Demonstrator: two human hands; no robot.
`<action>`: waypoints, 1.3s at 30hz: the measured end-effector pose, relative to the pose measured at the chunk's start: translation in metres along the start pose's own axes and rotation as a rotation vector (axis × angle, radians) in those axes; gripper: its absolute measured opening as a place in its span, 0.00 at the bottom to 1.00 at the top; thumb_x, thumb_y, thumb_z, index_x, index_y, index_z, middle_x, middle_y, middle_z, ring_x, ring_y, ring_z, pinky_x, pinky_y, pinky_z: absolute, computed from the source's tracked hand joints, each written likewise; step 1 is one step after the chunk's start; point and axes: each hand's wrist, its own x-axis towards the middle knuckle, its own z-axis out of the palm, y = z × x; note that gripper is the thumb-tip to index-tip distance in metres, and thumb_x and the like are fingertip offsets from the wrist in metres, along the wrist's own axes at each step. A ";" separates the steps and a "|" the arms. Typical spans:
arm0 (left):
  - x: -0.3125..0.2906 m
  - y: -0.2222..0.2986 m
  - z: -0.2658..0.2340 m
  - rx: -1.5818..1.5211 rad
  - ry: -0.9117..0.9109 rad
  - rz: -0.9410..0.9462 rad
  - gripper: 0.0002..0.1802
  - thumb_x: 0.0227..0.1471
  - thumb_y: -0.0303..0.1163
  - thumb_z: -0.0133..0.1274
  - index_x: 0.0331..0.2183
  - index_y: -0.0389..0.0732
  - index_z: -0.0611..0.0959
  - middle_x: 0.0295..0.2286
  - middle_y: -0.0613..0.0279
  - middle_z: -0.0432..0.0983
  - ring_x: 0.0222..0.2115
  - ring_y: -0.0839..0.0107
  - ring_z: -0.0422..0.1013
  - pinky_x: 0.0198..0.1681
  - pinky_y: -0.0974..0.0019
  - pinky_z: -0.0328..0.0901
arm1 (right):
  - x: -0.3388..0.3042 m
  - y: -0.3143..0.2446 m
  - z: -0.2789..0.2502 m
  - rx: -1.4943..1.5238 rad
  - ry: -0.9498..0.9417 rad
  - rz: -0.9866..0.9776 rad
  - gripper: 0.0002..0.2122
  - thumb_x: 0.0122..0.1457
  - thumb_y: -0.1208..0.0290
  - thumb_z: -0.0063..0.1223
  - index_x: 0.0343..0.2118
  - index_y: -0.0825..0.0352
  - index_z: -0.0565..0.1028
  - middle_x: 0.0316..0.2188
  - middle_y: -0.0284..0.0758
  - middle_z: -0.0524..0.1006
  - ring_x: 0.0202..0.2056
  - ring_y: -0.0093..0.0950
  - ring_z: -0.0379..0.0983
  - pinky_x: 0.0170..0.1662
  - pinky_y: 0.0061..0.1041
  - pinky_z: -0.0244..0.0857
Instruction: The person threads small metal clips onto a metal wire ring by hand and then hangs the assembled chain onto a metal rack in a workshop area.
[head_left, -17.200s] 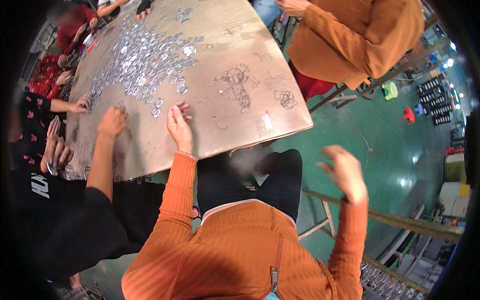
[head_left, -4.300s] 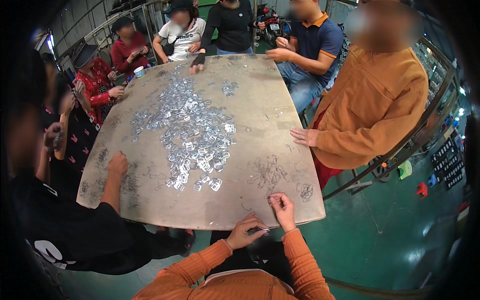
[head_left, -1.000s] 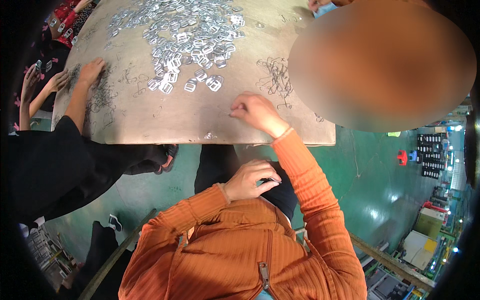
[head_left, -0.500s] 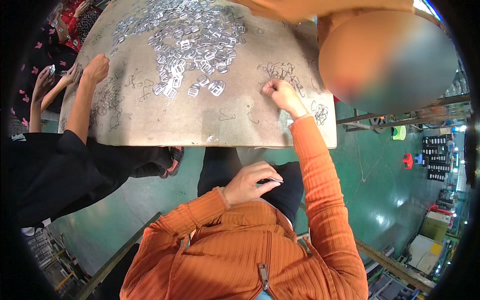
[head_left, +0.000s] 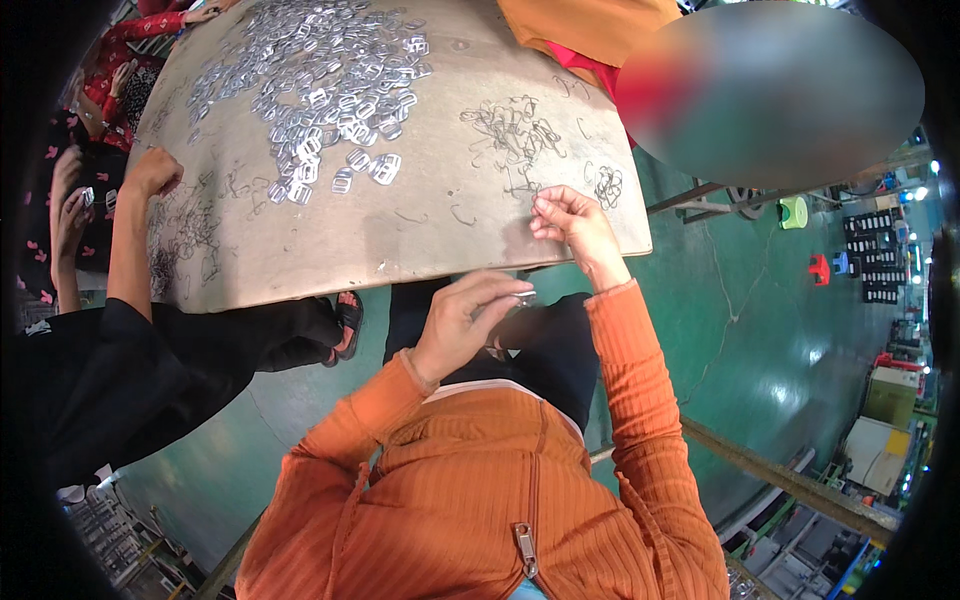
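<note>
Over my lap, near the table's front edge, my left hand (head_left: 462, 322) pinches a small silver buckle (head_left: 526, 297) between thumb and fingertips. To its right and a bit farther off, my right hand (head_left: 578, 228) is raised at the table edge, its thumb and forefinger pressed together. What lies in that pinch is too small to make out. Just beyond those fingertips spreads a loose tangle of thin bent wire hooks (head_left: 515, 130). Farther left lies a wide heap of flat silver buckles (head_left: 340, 95), with a few separate ones at its near side.
The worn table (head_left: 420, 240) also bears a wire cluster (head_left: 607, 187) at right and scattered wires (head_left: 190, 235) at left. A co-worker's hand (head_left: 157, 172) rests over the left side; another person's hand (head_left: 75, 215) holds buckles. Someone in orange sits at far right.
My right hand has drawn back from the wire hooks toward the table's edge. My left hand has risen from my lap with the buckle, nearer the right. The view has shifted slightly.
</note>
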 end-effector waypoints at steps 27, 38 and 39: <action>0.030 -0.010 -0.022 0.217 0.170 -0.024 0.07 0.45 0.23 0.55 0.31 0.35 0.79 0.27 0.61 0.75 0.28 0.74 0.71 0.33 0.71 0.66 | -0.112 -0.008 0.063 0.028 0.193 -0.426 0.01 0.54 0.81 0.49 0.30 0.69 0.71 0.33 0.33 0.70 0.35 0.20 0.66 0.42 0.19 0.59; 0.087 -0.084 -0.133 0.963 0.103 -0.040 0.14 0.39 0.23 0.55 0.34 0.39 0.80 0.29 0.53 0.72 0.33 0.52 0.69 0.36 0.57 0.65 | -0.113 -0.006 0.060 0.060 0.213 -0.365 0.01 0.54 0.82 0.49 0.29 0.70 0.71 0.34 0.32 0.71 0.35 0.19 0.67 0.41 0.17 0.61; 0.084 -0.084 -0.134 0.992 0.088 -0.070 0.14 0.41 0.23 0.55 0.35 0.38 0.79 0.30 0.53 0.72 0.32 0.55 0.70 0.35 0.59 0.66 | -0.113 -0.004 0.060 0.058 0.215 -0.351 0.02 0.54 0.83 0.49 0.29 0.70 0.72 0.34 0.31 0.72 0.35 0.18 0.67 0.41 0.16 0.61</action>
